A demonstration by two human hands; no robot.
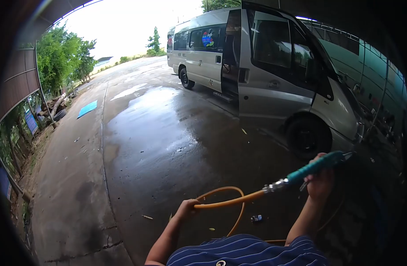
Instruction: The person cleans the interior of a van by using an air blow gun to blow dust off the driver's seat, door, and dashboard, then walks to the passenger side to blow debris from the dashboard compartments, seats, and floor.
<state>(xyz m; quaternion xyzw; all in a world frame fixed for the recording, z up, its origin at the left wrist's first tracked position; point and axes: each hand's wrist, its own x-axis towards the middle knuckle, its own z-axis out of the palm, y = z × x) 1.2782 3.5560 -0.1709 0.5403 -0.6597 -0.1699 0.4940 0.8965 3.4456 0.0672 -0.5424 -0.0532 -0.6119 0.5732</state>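
Wrapping the right fingers around the teal sprayer, pointing its tip outward beyond them, likely for aiming away from the body. Clenching the left fingers around the orange hose, behind the metal coupling, apparently supporting its weight, while letting slack loop beside them and facing the silver van beyond both.

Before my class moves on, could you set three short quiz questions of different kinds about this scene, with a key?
1. True or false: the left hand holds the orange hose.
2. The right hand holds: (a) a sponge; (b) a teal tool; (c) a bucket.
3. Fill the gap: from the wearer's view, the flat blue sheet lies to the ____ of the van.
Key: 1 true; 2 b; 3 left.
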